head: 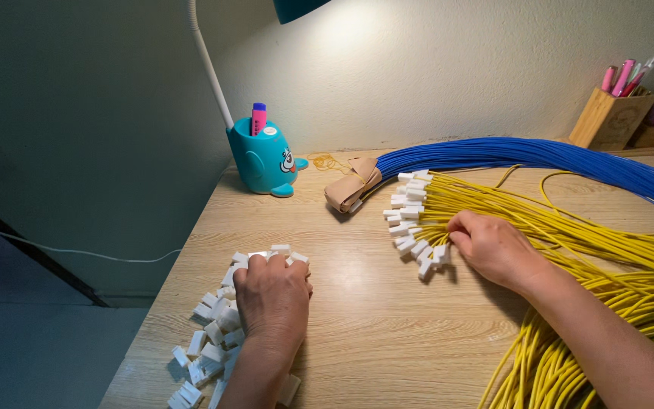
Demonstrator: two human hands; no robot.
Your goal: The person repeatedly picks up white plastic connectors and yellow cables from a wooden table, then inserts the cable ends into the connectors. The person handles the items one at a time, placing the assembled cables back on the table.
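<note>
Two bare hands work on a wooden desk (372,318). Left hand (272,299) rests palm-down on a heap of small white plastic connectors (210,337), fingers curled over the top ones (whether it grips any, I cannot tell). Right hand (493,248) lies on a spread of yellow wires (615,265), fingertips pinching their white-capped ends (414,220). A blue wire bundle (539,155) runs behind, near a teal lamp base (264,160)
</note>
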